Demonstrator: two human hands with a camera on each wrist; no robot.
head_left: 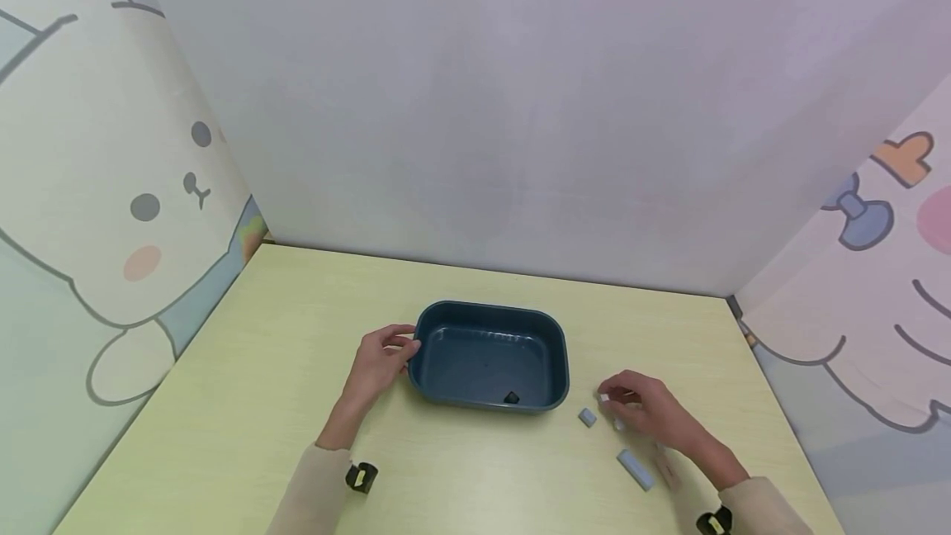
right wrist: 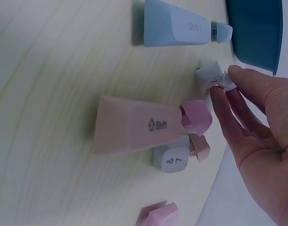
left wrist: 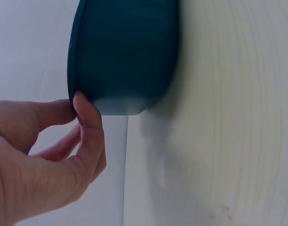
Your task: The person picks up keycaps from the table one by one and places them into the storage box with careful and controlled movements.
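Two hands: left hand (head_left: 379, 363) grips the smooth rounded plastic tub (head_left: 446, 316); right hand (head_left: 645, 408) pinches a blocky keycap (right wrist: 214, 77).

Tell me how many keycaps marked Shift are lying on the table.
2. The blue Shift keycap lies nearest the blue tray; the pink Shift keycap lies beside the small keycaps by the right hand. Others may lie outside the right wrist view.
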